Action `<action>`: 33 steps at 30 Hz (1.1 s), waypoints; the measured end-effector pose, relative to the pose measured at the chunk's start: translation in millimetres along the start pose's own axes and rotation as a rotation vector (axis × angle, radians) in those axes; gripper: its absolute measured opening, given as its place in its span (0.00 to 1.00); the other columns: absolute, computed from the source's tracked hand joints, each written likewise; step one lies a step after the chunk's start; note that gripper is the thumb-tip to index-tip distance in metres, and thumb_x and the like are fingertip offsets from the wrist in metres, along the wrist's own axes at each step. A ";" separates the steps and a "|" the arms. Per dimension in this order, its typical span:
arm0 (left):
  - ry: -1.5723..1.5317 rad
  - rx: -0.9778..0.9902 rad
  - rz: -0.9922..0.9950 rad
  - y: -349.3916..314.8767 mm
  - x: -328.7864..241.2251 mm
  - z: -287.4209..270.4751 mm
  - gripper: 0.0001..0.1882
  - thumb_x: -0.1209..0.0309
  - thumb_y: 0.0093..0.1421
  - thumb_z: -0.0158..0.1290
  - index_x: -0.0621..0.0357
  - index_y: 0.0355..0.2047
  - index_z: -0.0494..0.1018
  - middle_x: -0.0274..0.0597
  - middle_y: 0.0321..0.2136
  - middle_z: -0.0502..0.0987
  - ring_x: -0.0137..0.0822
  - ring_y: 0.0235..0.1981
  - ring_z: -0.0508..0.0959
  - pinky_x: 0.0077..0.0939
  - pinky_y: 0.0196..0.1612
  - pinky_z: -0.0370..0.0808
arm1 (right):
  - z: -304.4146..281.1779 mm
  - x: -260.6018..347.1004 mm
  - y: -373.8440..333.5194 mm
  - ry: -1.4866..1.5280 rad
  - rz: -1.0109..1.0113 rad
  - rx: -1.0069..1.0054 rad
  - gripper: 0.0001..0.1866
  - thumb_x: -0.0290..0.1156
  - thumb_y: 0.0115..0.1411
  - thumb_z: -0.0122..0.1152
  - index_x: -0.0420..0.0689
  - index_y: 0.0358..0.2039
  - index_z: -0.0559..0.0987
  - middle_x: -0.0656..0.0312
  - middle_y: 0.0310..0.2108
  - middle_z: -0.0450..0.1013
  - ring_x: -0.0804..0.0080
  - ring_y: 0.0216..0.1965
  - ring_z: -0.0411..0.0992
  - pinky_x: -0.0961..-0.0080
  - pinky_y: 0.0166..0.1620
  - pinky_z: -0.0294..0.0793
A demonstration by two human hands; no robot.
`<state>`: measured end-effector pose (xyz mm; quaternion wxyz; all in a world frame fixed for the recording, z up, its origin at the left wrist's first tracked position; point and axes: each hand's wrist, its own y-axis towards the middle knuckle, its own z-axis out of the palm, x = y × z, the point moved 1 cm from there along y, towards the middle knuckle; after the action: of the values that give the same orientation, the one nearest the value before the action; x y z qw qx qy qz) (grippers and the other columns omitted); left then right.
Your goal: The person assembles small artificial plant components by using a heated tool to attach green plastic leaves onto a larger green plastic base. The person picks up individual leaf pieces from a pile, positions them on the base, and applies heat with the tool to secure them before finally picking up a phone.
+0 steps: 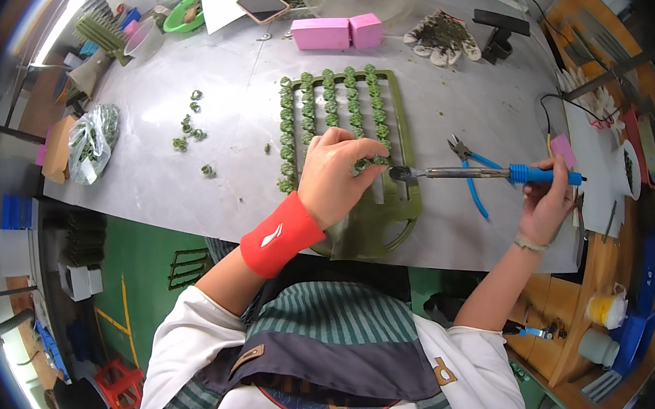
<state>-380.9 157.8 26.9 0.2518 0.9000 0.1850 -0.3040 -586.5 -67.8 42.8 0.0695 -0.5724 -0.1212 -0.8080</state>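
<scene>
My left hand (328,175), with a red wristband, pinches a small green rosette piece (379,161) between thumb and fingers. A soldering iron (463,172) with a blue handle lies level in my right hand (543,212), whose fingers are wrapped round the handle. The iron's dark, flattened tip is beside the pinched piece; whether they touch I cannot tell. Below my left hand lies an olive-green plastic frame (400,106) with long bars. Rows of green rosettes (331,96) line those bars, and my left hand hides part of the near ends.
Blue-handled cutters (462,149) lie under the iron. Loose rosettes (186,125) are scattered to the left, near a clear plastic bag (94,141). Farther back are pink blocks (320,35), a phone (263,6), a soiled glove (445,39) and a black stand (499,40).
</scene>
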 end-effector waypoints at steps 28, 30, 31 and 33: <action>0.500 -0.182 -0.961 -38.3 225.3 -158.7 0.15 0.64 0.56 0.59 0.66 0.34 0.74 0.50 0.26 0.79 0.37 0.24 0.81 0.32 0.31 0.77 | -2.0 1.1 1.9 0.010 0.031 -0.010 0.14 0.40 0.61 0.59 0.48 0.22 0.73 0.69 0.23 0.70 0.86 0.21 0.66 0.88 0.18 0.56; 0.304 -0.238 -1.003 -42.0 230.3 -157.8 0.14 0.66 0.55 0.60 0.66 0.32 0.73 0.47 0.25 0.79 0.35 0.24 0.80 0.30 0.30 0.76 | -2.3 2.8 1.3 0.009 0.027 -0.024 0.14 0.40 0.61 0.59 0.48 0.21 0.73 0.69 0.22 0.70 0.85 0.21 0.65 0.88 0.18 0.56; 0.110 -0.295 -1.042 -44.1 232.0 -157.1 0.13 0.69 0.53 0.62 0.65 0.30 0.72 0.45 0.25 0.79 0.33 0.24 0.80 0.29 0.29 0.76 | -2.3 4.1 0.9 0.011 0.026 -0.038 0.14 0.40 0.61 0.59 0.48 0.22 0.73 0.68 0.22 0.70 0.85 0.19 0.65 0.88 0.18 0.56; 0.099 -0.309 -0.924 -43.3 228.6 -151.6 0.12 0.71 0.53 0.62 0.64 0.29 0.71 0.43 0.25 0.78 0.31 0.24 0.80 0.27 0.29 0.76 | -4.7 7.9 -0.3 0.001 0.015 -0.061 0.14 0.40 0.61 0.59 0.47 0.22 0.74 0.68 0.22 0.70 0.85 0.18 0.64 0.88 0.18 0.56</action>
<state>-162.4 319.5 -29.9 0.2119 0.6892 0.6197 -0.3098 -593.5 -68.6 48.8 0.0583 -0.5747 -0.0922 -0.8110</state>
